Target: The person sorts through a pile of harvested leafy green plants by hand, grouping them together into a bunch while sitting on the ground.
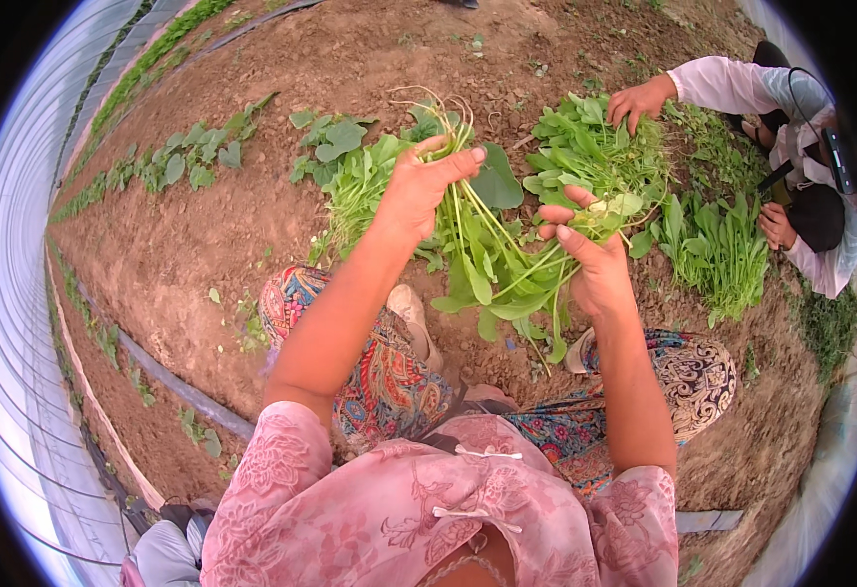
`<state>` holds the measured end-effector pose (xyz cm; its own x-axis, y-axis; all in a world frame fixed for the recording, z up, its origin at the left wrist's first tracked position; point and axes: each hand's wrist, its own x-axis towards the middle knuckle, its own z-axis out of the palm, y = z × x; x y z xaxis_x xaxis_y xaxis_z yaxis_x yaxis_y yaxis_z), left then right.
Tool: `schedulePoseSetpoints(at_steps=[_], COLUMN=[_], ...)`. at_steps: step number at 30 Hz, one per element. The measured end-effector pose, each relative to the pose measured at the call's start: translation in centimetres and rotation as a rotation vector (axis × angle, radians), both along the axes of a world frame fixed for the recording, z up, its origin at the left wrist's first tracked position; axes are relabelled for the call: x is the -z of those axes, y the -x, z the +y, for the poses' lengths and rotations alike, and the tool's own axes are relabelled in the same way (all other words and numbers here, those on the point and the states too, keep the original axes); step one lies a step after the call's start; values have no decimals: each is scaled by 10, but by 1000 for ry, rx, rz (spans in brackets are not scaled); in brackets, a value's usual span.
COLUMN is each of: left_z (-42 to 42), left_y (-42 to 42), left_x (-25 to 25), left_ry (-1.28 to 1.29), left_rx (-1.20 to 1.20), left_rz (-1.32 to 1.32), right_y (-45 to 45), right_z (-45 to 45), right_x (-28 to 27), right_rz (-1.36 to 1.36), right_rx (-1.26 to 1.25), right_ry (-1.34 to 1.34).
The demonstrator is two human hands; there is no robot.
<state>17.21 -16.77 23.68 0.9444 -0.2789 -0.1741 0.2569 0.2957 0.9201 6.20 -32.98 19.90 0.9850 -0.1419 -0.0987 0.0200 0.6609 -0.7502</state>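
Note:
My left hand (428, 180) grips a bunch of leafy greens (483, 264) by the stems near the roots. Thin pale roots (446, 110) stick out above the fist, and the leaves hang down over the soil between my knees. My right hand (593, 253) holds a small tuft of yellowish leaves and stems (604, 216) between thumb and fingers, beside the bunch's leafy end. Behind my left hand lies a heap of greens (362, 183) on the ground. Past my right hand is another pile of greens (582, 147).
A co-worker's hand (641, 101) rests on the far right pile; the other hand (777, 226) touches a bundle of greens (722, 253). Broad-leaved vine plants (336, 138) grow in the brown soil. A grey drip hose (186, 392) runs at left, near the plastic greenhouse wall (2, 293).

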Motion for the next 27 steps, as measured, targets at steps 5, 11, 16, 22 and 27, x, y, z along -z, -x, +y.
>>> schedulePoseSetpoints(at_steps=[5, 11, 16, 22, 27], left_z=[19, 29, 62, 6, -4], left_y=[-14, -21, -44, 11, 22], left_x=[-4, -26, -29, -15, 1], left_ry=[114, 401, 298, -397, -575], left_rx=[-107, -414, -357, 363, 437], left_rz=[-49, -143, -304, -260, -267], right_y=[-5, -15, -13, -3, -3], right_z=[-6, -35, -20, 13, 24], right_x=[-3, 8, 0, 2, -3], right_rz=[-77, -63, 25, 17, 61], right_rx=[136, 460, 290, -190, -242], right_ry=[-218, -410, 49, 99, 77])
